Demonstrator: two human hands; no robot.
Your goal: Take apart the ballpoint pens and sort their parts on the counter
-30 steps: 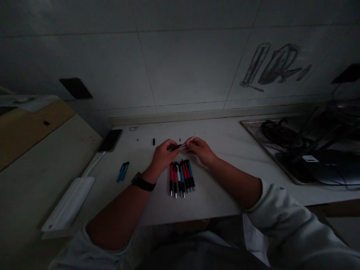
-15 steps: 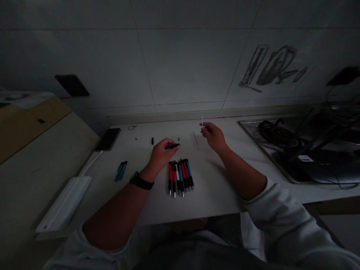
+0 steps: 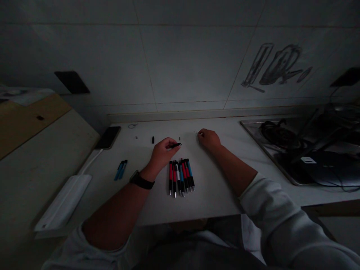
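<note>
My left hand (image 3: 161, 153) is closed round a black pen barrel (image 3: 176, 145) that sticks out to the right of my fingers. My right hand (image 3: 208, 138) rests low on the white table (image 3: 219, 187), fingers curled, beside a thin white refill (image 3: 195, 132) lying at its fingertips; whether it still pinches anything is unclear. Just below both hands lies a row of several assembled pens (image 3: 181, 176) with red, blue, white and black barrels.
Two blue pens (image 3: 121, 169) lie at the left. Small black parts (image 3: 153, 140) sit farther back. A dark phone (image 3: 108, 137) with a white cable and a white flat box (image 3: 63, 202) are at the left. A metal tray with cables (image 3: 298, 150) fills the right.
My right hand pulled the white refill out of the barrel, lifted it up and right, then came down onto the table. My left hand stayed put with the barrel.
</note>
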